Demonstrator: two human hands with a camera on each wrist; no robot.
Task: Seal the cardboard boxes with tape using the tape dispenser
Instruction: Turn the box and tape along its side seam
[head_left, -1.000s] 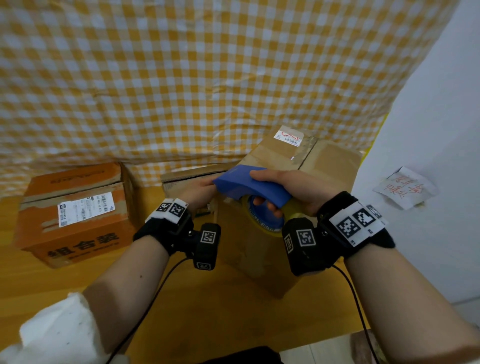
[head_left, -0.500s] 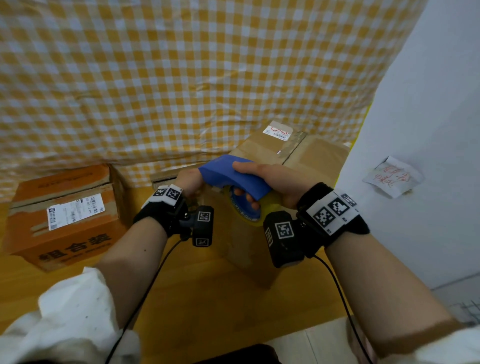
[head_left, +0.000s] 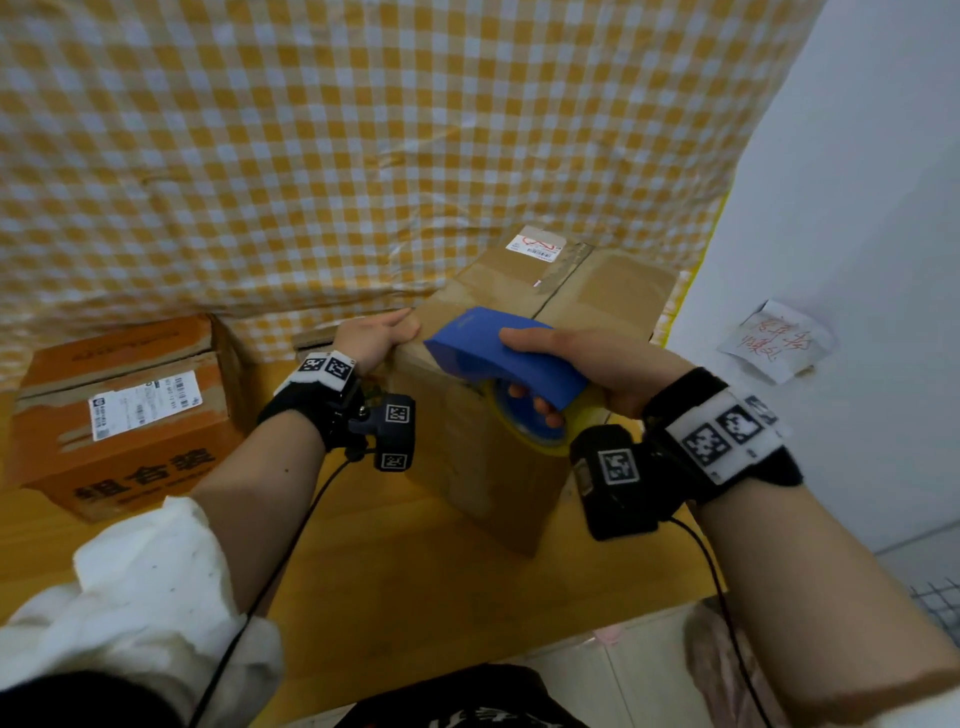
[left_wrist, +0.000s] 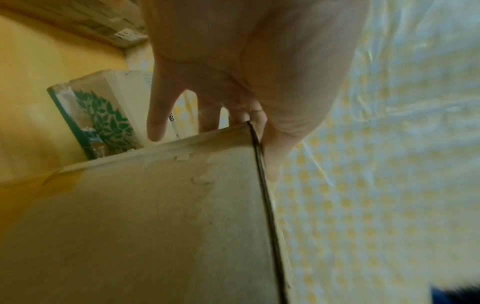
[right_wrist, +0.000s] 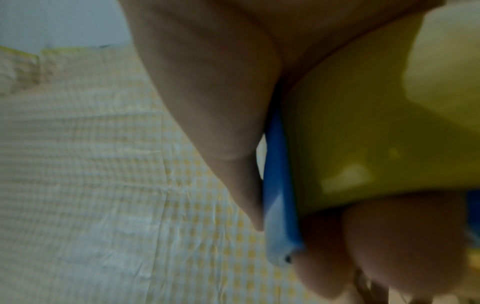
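Observation:
A brown cardboard box (head_left: 608, 291) stands on the wooden table, its top flaps meeting at a centre seam with old tape and a white label. My right hand (head_left: 587, 364) grips a blue tape dispenser (head_left: 493, 353) holding a yellowish tape roll (head_left: 540, 441). The dispenser's nose rests on the box's near top edge. The right wrist view shows the thumb on the dispenser (right_wrist: 280, 185) and the fingers curled under the roll (right_wrist: 363, 133). My left hand (head_left: 379, 335) rests on the box's left top corner. There the straight fingers (left_wrist: 155, 115) reach past the box (left_wrist: 155, 226).
An orange box (head_left: 130, 410) with a white label sits at the left. A lower box (head_left: 317, 338) lies behind the left hand, and a green leaf-print carton (left_wrist: 103, 119) beyond the corner. A yellow checked cloth (head_left: 363, 156) hangs behind. A white wall (head_left: 857, 208) bounds the right.
The head view has shifted. The dispenser has moved right, away from my left hand, which now shows fully on the box corner. Both hands keep their hold.

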